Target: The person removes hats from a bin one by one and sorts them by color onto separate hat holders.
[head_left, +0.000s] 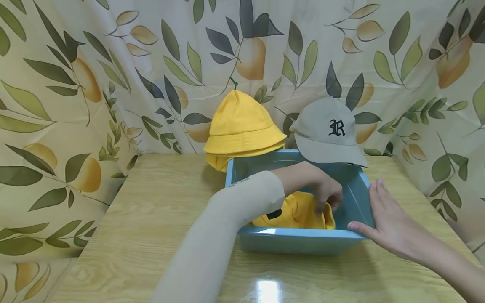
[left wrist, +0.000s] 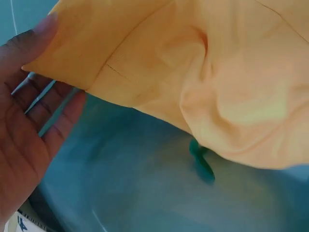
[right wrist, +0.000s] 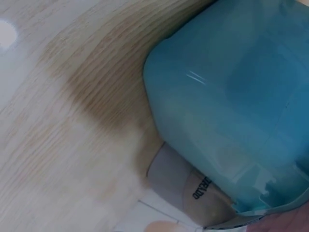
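A yellow bucket hat lies inside a blue plastic bin. My left hand reaches down into the bin and pinches the hat's edge between thumb and fingers. In the left wrist view the hat's yellow cloth fills the upper part, and a green stem pokes out from under it. My right hand rests against the bin's right side, fingers straight and thumb over the front right corner. Little of that hand shows in the right wrist view, at the lower right corner.
Behind the bin at left stands a stack of yellow bucket hats with a green stem on top. A grey cap with a black letter sits over the bin's back right rim. A leaf-print curtain hangs around the wooden table.
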`<control>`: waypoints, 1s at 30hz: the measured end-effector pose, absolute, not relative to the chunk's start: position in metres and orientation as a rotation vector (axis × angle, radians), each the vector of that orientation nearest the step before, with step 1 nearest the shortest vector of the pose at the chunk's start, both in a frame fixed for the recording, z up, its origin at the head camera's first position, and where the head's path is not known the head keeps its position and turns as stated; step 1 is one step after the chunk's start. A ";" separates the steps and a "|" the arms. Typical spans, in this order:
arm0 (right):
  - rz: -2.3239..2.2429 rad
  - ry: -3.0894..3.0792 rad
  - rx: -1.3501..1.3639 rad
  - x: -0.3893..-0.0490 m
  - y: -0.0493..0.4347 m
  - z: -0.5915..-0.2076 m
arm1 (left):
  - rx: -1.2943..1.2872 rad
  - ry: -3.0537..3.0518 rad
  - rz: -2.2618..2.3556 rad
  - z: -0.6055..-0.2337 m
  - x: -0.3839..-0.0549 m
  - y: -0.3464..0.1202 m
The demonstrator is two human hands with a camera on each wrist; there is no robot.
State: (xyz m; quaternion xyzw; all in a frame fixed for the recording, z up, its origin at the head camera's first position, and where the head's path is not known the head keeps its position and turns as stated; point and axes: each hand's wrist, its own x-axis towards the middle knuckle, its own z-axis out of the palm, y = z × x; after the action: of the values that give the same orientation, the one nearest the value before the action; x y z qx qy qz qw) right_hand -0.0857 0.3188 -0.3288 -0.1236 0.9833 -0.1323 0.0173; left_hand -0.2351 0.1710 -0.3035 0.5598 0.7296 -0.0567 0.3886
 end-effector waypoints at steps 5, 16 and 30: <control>-0.374 3.069 -0.402 -0.089 0.321 -0.325 | 1.504 1.920 -0.158 -0.297 -0.239 0.159; -0.375 3.067 -0.362 -0.085 0.320 -0.329 | 1.557 1.931 -0.054 -0.277 -0.241 0.129; -0.402 3.028 -0.323 -0.088 0.319 -0.329 | 1.676 1.954 0.347 -0.250 -0.247 0.076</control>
State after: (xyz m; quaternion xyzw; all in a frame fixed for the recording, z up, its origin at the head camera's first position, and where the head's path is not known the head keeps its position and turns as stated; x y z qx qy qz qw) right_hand -0.0877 0.3187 -0.3291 -0.1052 0.9852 -0.1307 0.0349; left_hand -0.2469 0.0757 -0.2504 0.6215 0.7245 0.1288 0.2688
